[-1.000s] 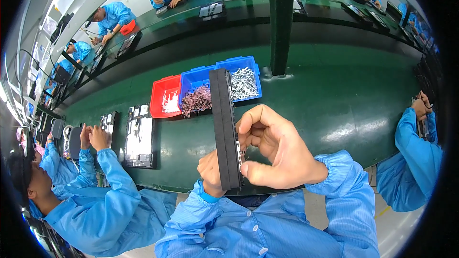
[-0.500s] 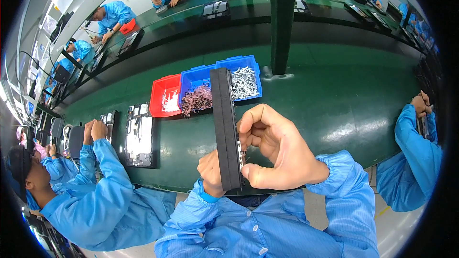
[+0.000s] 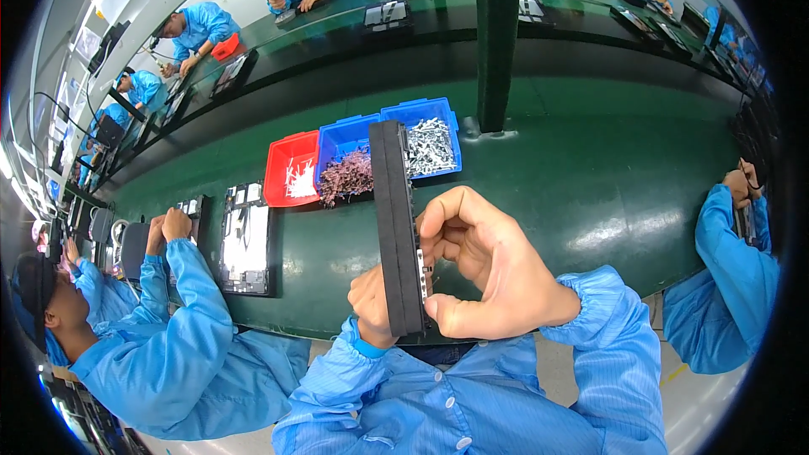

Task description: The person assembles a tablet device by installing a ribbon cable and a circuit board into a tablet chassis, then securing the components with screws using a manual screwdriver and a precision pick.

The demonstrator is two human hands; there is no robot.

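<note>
Holding a black panel [image 3: 394, 227] on edge above the table's [image 3: 590, 194] near edge, long axis pointing away; left hand [image 3: 375, 307] clamps its bottom, right hand [image 3: 489, 270] pinches its side.

Held panel [image 3: 393, 227]: black, its edge facing the camera
Bin left of panel [image 3: 291, 170]: red
Two bins behind panel [image 3: 438, 112]: blue
Table under panel [image 3: 590, 185]: dark green
Sleeves beside panel [image 3: 615, 345]: bright blue
</note>
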